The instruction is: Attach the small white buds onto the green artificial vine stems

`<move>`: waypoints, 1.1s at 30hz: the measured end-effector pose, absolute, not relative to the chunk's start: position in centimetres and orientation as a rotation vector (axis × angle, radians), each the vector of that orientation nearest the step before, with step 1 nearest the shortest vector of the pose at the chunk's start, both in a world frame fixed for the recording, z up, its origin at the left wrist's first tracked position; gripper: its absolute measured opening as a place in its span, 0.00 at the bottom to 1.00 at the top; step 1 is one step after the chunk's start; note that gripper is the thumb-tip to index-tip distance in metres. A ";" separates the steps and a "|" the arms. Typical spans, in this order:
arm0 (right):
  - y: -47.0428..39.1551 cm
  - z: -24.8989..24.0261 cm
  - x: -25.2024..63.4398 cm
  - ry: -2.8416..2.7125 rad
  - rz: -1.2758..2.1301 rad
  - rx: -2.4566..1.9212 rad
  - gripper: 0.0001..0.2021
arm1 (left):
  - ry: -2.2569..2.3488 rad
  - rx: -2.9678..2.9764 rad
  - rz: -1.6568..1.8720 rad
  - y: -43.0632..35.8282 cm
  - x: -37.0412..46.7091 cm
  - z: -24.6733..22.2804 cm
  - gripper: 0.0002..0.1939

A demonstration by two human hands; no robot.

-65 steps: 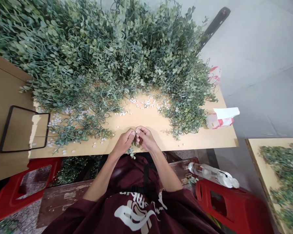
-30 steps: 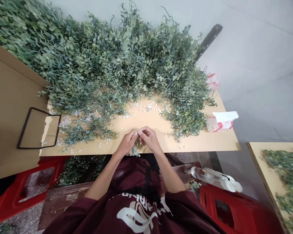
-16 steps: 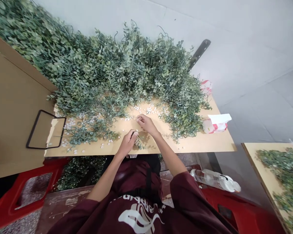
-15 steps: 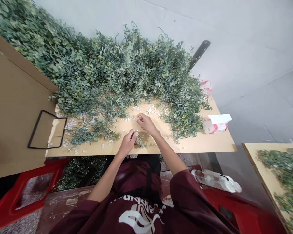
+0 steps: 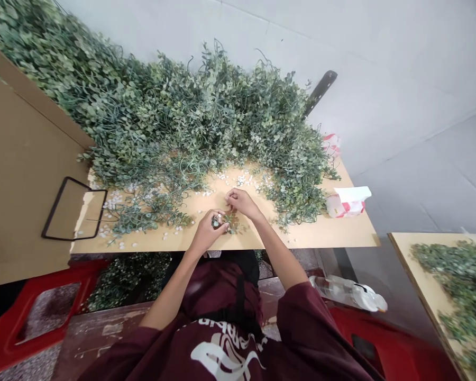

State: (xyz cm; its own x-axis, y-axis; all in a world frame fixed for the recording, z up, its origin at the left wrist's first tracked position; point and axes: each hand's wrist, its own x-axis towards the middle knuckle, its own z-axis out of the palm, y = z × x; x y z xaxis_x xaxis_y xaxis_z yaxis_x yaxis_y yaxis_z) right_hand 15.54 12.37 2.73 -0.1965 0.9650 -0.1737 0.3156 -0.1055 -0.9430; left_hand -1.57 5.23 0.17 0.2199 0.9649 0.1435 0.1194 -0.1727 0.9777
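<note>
My left hand [image 5: 209,231] is curled near the table's front edge, its fingers and thumb closed around a small artificial leaf sprig [image 5: 230,225] whose leaves poke out to the right. Just beyond it, my right hand [image 5: 240,202] is pinched low over the table, fingertips together; whatever lies between them is too small to make out. Small white round pieces [image 5: 246,179] are scattered on the board behind my hands. A large heap of artificial green foliage [image 5: 206,116] curves around the back and both sides of the spot.
A cardboard box [image 5: 31,174] walls off the left, with a black wire frame [image 5: 102,214] beside it. Tissue packs [image 5: 347,205] lie on the tabletop [image 5: 325,235] at the right. A clear plastic bottle [image 5: 341,291] rests on a red stool [image 5: 396,338]. Another table [image 5: 404,259] holds more foliage.
My left thumb has swung outward, and more of the leaf sprig shows beside it. My right hand has shifted slightly right and toward me. The view has moved a little.
</note>
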 end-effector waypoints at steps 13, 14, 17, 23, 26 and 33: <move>6.0 1.3 17.9 -0.963 1.475 -1.179 0.12 | 1.019 1.241 1.240 5.5 -1.5 -0.5 0.13; 5.7 1.4 17.7 -0.987 1.482 -1.189 0.11 | 1.018 1.246 1.245 5.5 -1.5 -0.5 0.13; 5.3 1.8 16.9 -0.977 1.562 -1.130 0.11 | 1.028 1.266 1.223 5.6 -1.5 -0.6 0.13; 5.2 1.8 15.7 -0.956 1.485 -1.081 0.10 | 1.064 1.341 1.045 5.5 -1.4 -0.5 0.19; 5.0 1.5 15.4 -0.997 1.458 -1.072 0.09 | 1.114 1.440 0.943 5.5 -1.3 0.0 0.21; 4.9 0.7 15.8 -1.042 1.385 -1.050 0.10 | 1.145 1.528 0.964 5.7 -1.3 0.0 0.13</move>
State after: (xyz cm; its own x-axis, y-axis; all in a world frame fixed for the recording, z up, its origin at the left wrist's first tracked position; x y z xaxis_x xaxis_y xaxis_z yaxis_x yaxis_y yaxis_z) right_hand 15.79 4.86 0.71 -0.0538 0.9974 -0.0487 -0.2297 -0.0598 -0.9714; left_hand -1.34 5.71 -0.04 0.2472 0.9680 0.0438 0.2085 -0.0973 0.9732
